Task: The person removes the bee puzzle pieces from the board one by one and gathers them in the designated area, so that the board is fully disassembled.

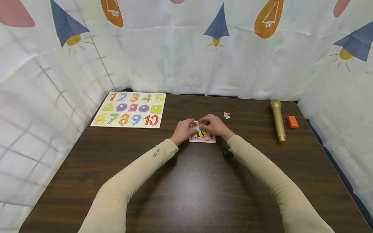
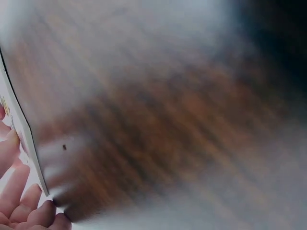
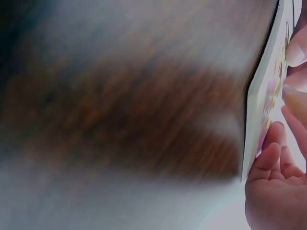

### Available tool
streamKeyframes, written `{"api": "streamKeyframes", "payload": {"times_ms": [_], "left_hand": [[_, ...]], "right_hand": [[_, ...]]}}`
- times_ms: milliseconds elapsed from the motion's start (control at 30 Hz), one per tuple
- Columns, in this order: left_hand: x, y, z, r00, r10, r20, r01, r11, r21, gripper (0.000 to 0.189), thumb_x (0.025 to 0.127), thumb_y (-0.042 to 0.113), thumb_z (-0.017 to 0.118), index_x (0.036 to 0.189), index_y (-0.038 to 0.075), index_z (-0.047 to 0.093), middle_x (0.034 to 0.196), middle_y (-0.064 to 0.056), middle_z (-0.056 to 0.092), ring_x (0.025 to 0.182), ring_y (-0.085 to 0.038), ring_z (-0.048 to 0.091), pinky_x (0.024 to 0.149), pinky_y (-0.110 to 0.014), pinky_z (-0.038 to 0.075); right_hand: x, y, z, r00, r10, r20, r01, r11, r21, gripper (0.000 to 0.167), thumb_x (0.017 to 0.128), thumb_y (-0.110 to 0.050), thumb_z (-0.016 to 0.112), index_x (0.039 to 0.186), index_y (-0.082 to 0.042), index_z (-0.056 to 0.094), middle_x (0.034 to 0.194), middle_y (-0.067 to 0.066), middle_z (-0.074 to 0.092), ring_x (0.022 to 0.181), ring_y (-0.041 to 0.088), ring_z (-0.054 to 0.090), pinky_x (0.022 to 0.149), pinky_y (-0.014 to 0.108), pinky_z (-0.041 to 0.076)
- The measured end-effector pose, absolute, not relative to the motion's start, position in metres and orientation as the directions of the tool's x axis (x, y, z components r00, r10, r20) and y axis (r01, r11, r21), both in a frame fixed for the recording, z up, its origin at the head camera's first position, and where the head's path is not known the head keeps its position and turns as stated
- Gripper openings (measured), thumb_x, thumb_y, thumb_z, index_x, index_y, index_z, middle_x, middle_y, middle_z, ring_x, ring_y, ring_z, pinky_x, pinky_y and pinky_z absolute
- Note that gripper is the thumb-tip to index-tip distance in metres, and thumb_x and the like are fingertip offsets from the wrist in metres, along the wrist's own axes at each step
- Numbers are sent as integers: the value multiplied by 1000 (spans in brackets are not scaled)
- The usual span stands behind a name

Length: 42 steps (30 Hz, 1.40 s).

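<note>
A small jigsaw puzzle (image 1: 203, 138) with a bee on a pink ground and a pale border lies on the dark table between both hands. My left hand (image 1: 184, 130) holds its left side, thumb over the picture. From the upper right, my right hand (image 1: 215, 125) pinches a puzzle piece (image 1: 198, 123) at the puzzle's top, mostly covered by the fingers. Both wrist views catch the puzzle's pale edge (image 3: 254, 105) side-on, with fingertips resting against the picture. A loose puzzle piece (image 1: 226, 115) lies beyond the right hand.
A wooden number and shape board (image 1: 128, 110) lies at the back left of the table (image 1: 192, 191). On the right are a gold microphone (image 1: 278, 121) and an orange block (image 1: 292, 122). A printed curtain (image 1: 180, 58) hangs behind and at the sides.
</note>
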State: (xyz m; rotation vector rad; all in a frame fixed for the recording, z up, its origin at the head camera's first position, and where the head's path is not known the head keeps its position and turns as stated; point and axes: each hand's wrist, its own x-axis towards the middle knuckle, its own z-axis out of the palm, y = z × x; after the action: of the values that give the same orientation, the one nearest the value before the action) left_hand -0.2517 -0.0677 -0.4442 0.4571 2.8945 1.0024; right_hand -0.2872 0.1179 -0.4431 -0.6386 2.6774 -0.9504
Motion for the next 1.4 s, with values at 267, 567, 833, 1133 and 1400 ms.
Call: {"api": "streamKeyframes", "payload": {"times_ms": [267,567,833,1133,1400], "left_hand": [[-253,-70,-440,-953,302,-1,238,752,615,28,91,16,69,115,2,71,140,-12,55,133,-32,46,111,-45,34],[-257,-76,-438,-946,320,-47,224,752,619,28,91,16,69,116,4,71,141,-9,55,134,-29,45,111,-44,33],[-260,-77,-438,-942,332,-55,228,751,620,29,91,16,70,117,4,71,140,-8,55,134,-28,45,112,-44,32],[-259,-77,-436,-943,327,-63,217,747,629,28,90,15,71,116,3,71,139,-8,56,134,-28,47,110,-41,35],[-259,-77,-436,-943,327,-64,217,748,627,28,90,15,71,116,3,71,139,-8,56,134,-27,46,110,-41,35]], "right_hand": [[-287,115,-444,-880,-470,-69,-324,699,-638,25,92,-19,69,115,-9,72,113,11,55,89,23,55,72,30,49],[-287,113,-442,-881,-465,-92,-310,712,-630,22,93,-19,69,112,-10,73,115,11,54,91,23,54,74,32,49],[-287,113,-443,-879,-465,-107,-305,719,-624,21,93,-20,68,111,-11,74,116,10,52,91,23,54,76,32,49],[-286,113,-441,-868,-486,-103,-314,698,-644,20,95,-17,65,112,-8,71,116,11,50,90,24,54,76,34,48],[-286,113,-442,-871,-481,-104,-301,689,-659,21,95,-19,65,113,-9,70,116,11,50,90,24,53,76,33,48]]}}
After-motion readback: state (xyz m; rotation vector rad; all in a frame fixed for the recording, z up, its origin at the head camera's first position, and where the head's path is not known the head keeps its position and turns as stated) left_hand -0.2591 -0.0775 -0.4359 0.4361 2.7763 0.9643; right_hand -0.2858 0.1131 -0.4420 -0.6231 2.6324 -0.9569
